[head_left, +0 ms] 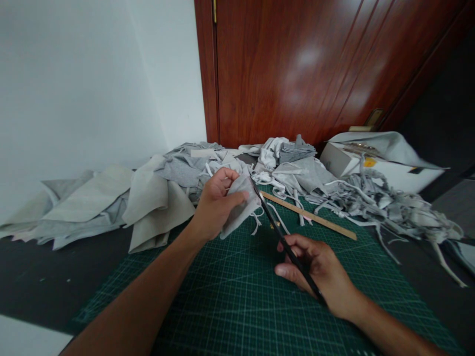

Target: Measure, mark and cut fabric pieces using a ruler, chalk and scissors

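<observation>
Gray fabric piece: held above the green cutting mat, pinched between the thumb and fingers of the left hand, which covered part of it. The right hand was closed around the handles of dark scissors, also above the mat. From where I stood, the scissors appeared nearly edge-on; blade opening could not be read, nor whether the tips, at the fabric's edge, had entered it. A wooden ruler lay on the mat's far right part. Cloth scraps left of the mat concealed its far left corner. Tangled strips, at the mat's right, could not be told apart. The mat's near edge was cut off.
</observation>
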